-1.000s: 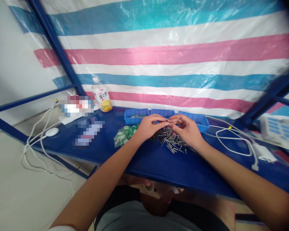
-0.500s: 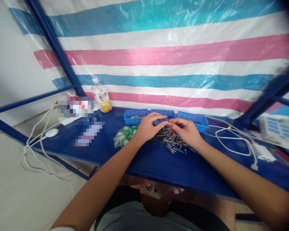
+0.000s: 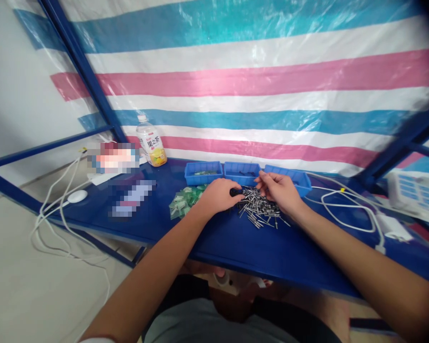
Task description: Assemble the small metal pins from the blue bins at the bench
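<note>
A heap of thin silver metal pins [image 3: 259, 209], shaped like blind rivets, lies on the blue table before me. My left hand [image 3: 219, 196] is at the heap's left edge, fingers curled toward the thumb around a dark patch of small black pieces [image 3: 236, 191]. Whatever it grips is hidden. Over the heap's right side is my right hand [image 3: 280, 191], its thumb and fingertips drawn together; any small piece between them is too small to make out. Left of the heap are small green-and-clear plastic packets [image 3: 186, 200], partly covered by my left hand.
Behind the heap stand a left blue bin [image 3: 203, 180] with greenish pieces, a middle blue bin [image 3: 241, 180] with dark pieces, and a right blue bin [image 3: 302, 188]. A drink bottle [image 3: 152, 143] is at back left. White cables [image 3: 357, 226] and a charger [image 3: 393, 227] lie right.
My hands, fingertips together above the heap before, have separated. The left has moved down to the heap's left edge; the right has shifted slightly right. More of the heap and middle bin shows.
</note>
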`<action>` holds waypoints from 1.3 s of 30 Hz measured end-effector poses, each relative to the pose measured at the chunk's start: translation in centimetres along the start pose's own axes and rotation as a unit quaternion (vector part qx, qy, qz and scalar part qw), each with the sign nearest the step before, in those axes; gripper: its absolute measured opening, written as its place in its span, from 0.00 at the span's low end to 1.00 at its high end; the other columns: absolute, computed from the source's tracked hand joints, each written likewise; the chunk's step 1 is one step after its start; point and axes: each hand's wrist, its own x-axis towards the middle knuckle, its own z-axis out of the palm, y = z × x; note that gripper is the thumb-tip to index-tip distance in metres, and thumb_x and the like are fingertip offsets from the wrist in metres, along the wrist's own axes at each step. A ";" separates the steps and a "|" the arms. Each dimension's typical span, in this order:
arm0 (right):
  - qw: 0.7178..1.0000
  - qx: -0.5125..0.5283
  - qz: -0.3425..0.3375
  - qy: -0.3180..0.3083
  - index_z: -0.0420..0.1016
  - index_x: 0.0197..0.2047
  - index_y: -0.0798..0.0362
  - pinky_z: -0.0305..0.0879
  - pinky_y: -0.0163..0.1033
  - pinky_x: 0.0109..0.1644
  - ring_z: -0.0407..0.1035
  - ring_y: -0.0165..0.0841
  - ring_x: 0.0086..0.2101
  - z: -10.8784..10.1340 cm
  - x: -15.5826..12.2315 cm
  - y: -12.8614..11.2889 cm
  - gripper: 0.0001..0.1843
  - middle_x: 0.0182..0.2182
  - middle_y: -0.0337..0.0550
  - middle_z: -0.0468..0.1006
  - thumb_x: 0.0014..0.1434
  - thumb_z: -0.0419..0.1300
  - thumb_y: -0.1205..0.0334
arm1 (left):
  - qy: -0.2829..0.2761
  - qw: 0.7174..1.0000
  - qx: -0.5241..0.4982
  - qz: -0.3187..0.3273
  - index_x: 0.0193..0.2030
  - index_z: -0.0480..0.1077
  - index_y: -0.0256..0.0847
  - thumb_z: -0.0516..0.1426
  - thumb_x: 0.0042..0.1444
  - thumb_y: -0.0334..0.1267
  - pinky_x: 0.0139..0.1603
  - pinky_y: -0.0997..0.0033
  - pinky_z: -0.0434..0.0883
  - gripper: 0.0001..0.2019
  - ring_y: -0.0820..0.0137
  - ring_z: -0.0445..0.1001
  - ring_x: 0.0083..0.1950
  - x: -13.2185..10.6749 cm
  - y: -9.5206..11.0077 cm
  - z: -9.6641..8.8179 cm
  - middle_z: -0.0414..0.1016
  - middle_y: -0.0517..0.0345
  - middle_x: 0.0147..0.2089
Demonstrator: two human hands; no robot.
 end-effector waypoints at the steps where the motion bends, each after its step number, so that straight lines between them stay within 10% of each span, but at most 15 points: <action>1: 1.000 -0.009 -0.005 -0.001 0.83 0.36 0.53 0.55 0.32 0.18 0.67 0.28 0.20 -0.1 -0.2 -0.1 0.33 0.26 0.45 0.80 0.58 0.67 0.26 | -0.009 1.000 0.004 -0.001 0.51 0.85 0.44 0.65 0.63 0.44 0.60 0.53 0.78 0.13 0.55 0.84 0.53 0.0 0.0 -0.1 0.87 0.50 0.52; 19: 0.997 -0.051 -0.057 -0.032 0.83 0.36 0.53 0.61 0.37 0.26 0.70 0.30 0.23 0.3 -1.3 -1.1 0.31 0.27 0.44 0.81 0.63 0.64 0.30 | 0.011 0.998 -0.057 -0.036 0.43 0.84 0.42 0.62 0.57 0.27 0.56 0.63 0.79 0.11 0.63 0.86 0.47 0.1 0.6 -0.6 0.88 0.58 0.45; 28: 0.986 -0.093 -0.133 -0.047 0.81 0.41 0.50 0.73 0.43 0.38 0.76 0.36 0.32 0.5 -1.4 -0.4 0.19 0.30 0.43 0.83 0.66 0.67 0.41 | 0.119 0.962 -0.244 -0.017 0.59 0.75 0.42 0.60 0.68 0.32 0.55 0.61 0.81 0.14 0.65 0.85 0.48 0.5 1.4 -0.7 0.86 0.52 0.47; 39: 0.990 -0.042 -0.111 -0.080 0.76 0.53 0.48 0.76 0.40 0.28 0.77 0.36 0.32 1.0 -1.6 0.2 0.24 0.39 0.45 0.85 0.59 0.73 0.47 | 0.092 0.945 -0.313 -0.025 0.60 0.75 0.42 0.64 0.64 0.31 0.58 0.60 0.81 0.18 0.65 0.86 0.49 0.5 1.6 -0.2 0.86 0.52 0.48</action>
